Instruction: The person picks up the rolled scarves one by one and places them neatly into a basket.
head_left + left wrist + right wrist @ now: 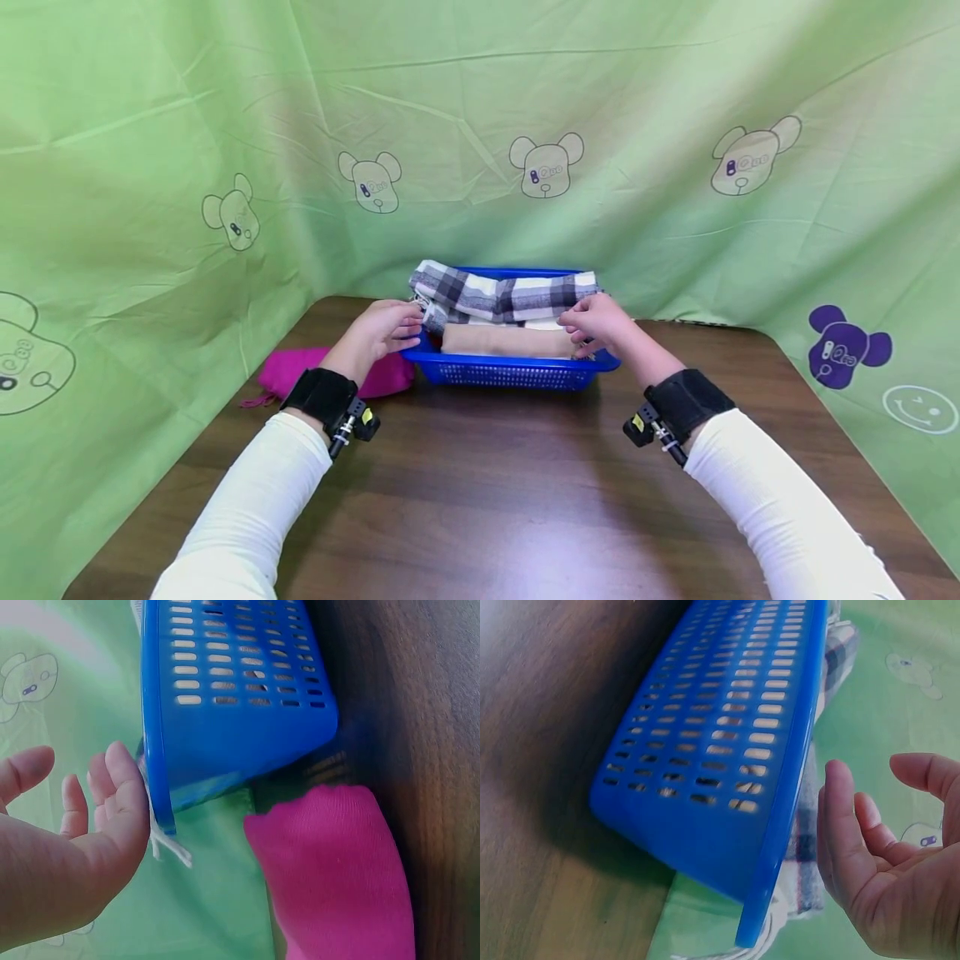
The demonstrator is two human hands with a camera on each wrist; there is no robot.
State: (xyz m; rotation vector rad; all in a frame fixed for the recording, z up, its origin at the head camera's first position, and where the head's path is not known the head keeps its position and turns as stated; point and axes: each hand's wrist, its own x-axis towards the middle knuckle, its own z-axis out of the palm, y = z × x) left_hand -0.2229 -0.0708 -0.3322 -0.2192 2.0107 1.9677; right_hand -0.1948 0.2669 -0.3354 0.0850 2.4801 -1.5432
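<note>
A blue plastic basket [510,372] with slotted sides stands toward the back of the table. Inside lie a folded black, white and grey checked cloth [480,293] and, in front of it, a folded beige cloth [506,340]. My left hand [386,327] is at the basket's left end, fingers relaxed beside the rim, thumb apart and nothing held. Over the right end hovers my right hand [597,322], its fingers loosely bent with a gap to the thumb. White fringe [171,844] hangs past the rim in the left wrist view.
A bright pink cloth bag [292,369] with a drawstring lies left of the basket, partly behind my left forearm. Green fabric [457,100] printed with bear heads walls the back and sides. The table [480,483] is brown wood.
</note>
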